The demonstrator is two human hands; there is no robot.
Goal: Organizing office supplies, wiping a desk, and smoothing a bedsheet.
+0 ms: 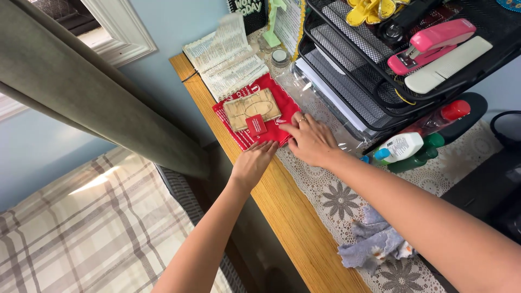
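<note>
Head view, looking down on a long wooden desk [296, 217] with a lace runner [347, 201] laid along it, pushed against a pale blue wall [163, 32]; to the left and lower down lies a plaid bed cover [81, 228], and a grey-green curtain [81, 92] hangs across the near left. Two bare hands reach over the desk. The left hand [254, 161] lies flat with its fingers [266, 146] together and straight, the tips touching the near edge of a red cloth pouch [271, 116]; it grips nothing. The right hand [310, 141], wearing one ring, is spread palm-down with its fingers [290, 130] pressed on the pouch's near right corner; it also holds nothing. The pouch lies just beyond both sets of fingertips, on the desk's left edge, and carries one small wooden frame [251, 107] and one small red tag [256, 125] on top. Just beyond the pouch sits one open book [227, 54] with printed pages, and one small round jar [280, 56] beside it. To the right stands one black wire desk tray [347, 70] holding one pink stapler [431, 42] and one white stapler [448, 65]. Near the tray three bottles lie together: one white [399, 147], one green [420, 154] and one clear with a red cap [439, 118]. One crumpled grey rag [374, 241] lies on the runner, nearer than the hands.
</note>
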